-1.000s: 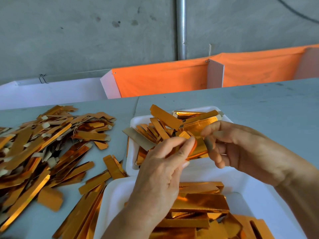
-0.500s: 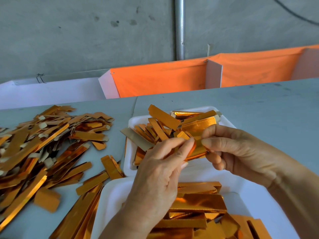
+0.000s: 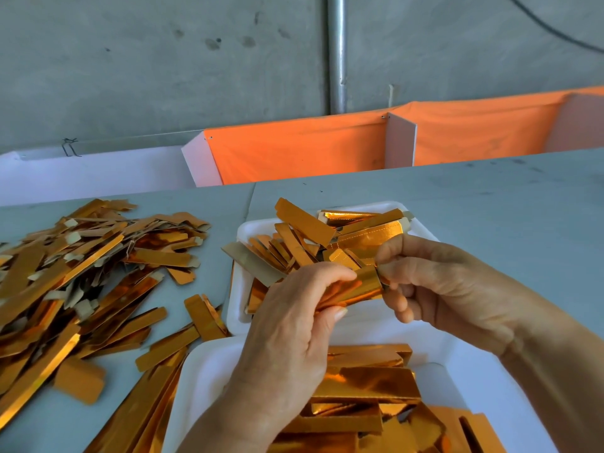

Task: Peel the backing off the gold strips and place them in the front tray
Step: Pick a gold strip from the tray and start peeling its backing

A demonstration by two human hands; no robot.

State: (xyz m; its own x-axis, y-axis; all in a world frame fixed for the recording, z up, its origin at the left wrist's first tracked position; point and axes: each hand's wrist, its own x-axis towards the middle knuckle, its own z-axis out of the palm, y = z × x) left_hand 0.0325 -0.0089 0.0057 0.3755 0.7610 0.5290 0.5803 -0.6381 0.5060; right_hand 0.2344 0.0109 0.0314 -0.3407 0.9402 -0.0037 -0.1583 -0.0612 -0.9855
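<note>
We see a grey table [image 3: 490,204] with a grey wall [image 3: 163,60] behind it and an orange cloth [image 3: 294,152] along the table's far edge. A big pile of gold strips [image 3: 81,273] lies by the left edge. Our left hand [image 3: 294,338] and right hand [image 3: 451,289] are up over the table's middle, fingers curled. Both pinch one gold strip [image 3: 356,287], one at each end. It hangs between a back tray [image 3: 238,308] and the front tray [image 3: 202,371] at the near edge, both holding gold pieces.
</note>
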